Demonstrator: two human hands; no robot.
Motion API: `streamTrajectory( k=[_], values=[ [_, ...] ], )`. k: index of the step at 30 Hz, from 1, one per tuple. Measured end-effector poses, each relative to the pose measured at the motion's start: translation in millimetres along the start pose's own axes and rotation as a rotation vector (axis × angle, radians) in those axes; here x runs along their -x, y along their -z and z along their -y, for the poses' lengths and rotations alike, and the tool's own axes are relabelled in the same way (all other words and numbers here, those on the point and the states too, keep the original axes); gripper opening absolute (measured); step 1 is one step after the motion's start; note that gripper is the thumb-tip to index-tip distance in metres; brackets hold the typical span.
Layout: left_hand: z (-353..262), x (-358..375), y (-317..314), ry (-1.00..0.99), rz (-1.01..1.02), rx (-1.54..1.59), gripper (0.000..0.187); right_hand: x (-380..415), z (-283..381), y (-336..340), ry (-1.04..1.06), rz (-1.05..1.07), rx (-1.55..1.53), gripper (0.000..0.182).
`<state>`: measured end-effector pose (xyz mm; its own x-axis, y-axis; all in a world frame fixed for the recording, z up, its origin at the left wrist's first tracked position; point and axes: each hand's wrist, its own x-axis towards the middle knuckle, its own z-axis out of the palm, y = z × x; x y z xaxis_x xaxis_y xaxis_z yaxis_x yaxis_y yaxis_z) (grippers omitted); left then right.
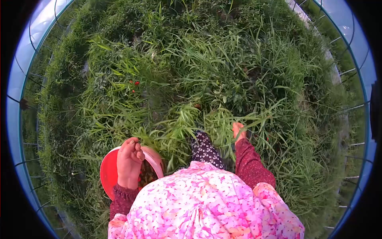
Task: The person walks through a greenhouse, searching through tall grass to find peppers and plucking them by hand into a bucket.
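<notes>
My left hand [129, 161] is raised over a red bucket [108, 175], its fingers curled in toward the palm. Whatever those fingers may hold is hidden. Inside the bucket lies a heap of small brownish-green and reddish contents [146, 175], too small to name and partly covered by my wrist. My right hand [238, 132] reaches into tall green grass [221, 123] to the right of my leg. Blades cover most of its fingers, so their grip does not show.
Dense grass and leafy plants [238, 87] fill the ground ahead. Small red fruits [137, 83] show among the leaves at upper left. My leg in dark patterned cloth [206, 151] stands between my hands. A curved frame with bluish sheeting [360, 51] runs along both sides.
</notes>
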<state>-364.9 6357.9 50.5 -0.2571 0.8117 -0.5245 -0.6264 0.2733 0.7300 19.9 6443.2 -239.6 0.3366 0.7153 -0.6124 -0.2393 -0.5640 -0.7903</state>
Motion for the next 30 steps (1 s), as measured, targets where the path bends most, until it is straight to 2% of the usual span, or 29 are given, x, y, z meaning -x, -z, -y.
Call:
streamTrajectory(
  k=[1, 4, 7, 13, 17, 19, 20, 23, 24, 28, 30],
  values=[
    [-2.6, -20.2, -4.7, -0.006, 0.012, 0.001, 0.012, 2.7, 20.5, -10.1, -0.058, -0.068, 0.109, 0.029],
    [-7.9, -94.2, -21.7, 0.005, -0.03, 0.032, 0.012, -44.8, 15.5, -12.4, -0.016, -0.1, 0.086, 0.026],
    [-14.4, -177.5, -50.6, 0.118, -0.037, 0.015, 0.012, -64.4, 45.9, -14.0, -0.112, -0.119, 0.099, 0.025],
    [-66.5, -261.6, -99.7, 0.206, -0.115, -0.033, 0.014, -96.8, 93.9, -27.2, -0.295, -0.167, 0.187, 0.028],
    [-106.2, -288.8, -137.9, 0.12, -0.013, 0.056, 0.014, -139.2, 150.3, -72.3, -0.247, -0.011, 0.274, 0.028],
    [-122.4, -296.6, -158.1, 0.091, 0.029, 0.043, 0.015, -148.3, 183.6, -100.0, -0.113, 0.057, 0.36, 0.029],
    [-131.1, -304.8, -167.4, 0.089, 0.039, 0.043, 0.015, -158.0, 197.5, -115.4, -0.194, 0.042, 0.323, 0.03],
    [-154.9, -328.3, -197.6, 0.045, 0.11, 0.03, 0.014, -183.3, 213.8, -133.2, -0.055, 0.211, 0.643, 0.032],
    [-164.6, -334.1, -209.2, 0.032, 0.108, 0.035, 0.014, -173.5, 233.8, -143.0, -0.114, 0.238, 0.59, 0.032],
    [-182.2, -383.3, -244.1, 0.036, 0.147, 0.021, 0.014, -198.9, 233.2, -149.0, -0.252, 0.251, 0.595, 0.028],
    [-184.2, -416.2, -260.3, 0.054, 0.186, -0.001, 0.014, -215.6, 230.5, -153.6, -0.216, 0.273, 0.639, 0.025]
  ],
)
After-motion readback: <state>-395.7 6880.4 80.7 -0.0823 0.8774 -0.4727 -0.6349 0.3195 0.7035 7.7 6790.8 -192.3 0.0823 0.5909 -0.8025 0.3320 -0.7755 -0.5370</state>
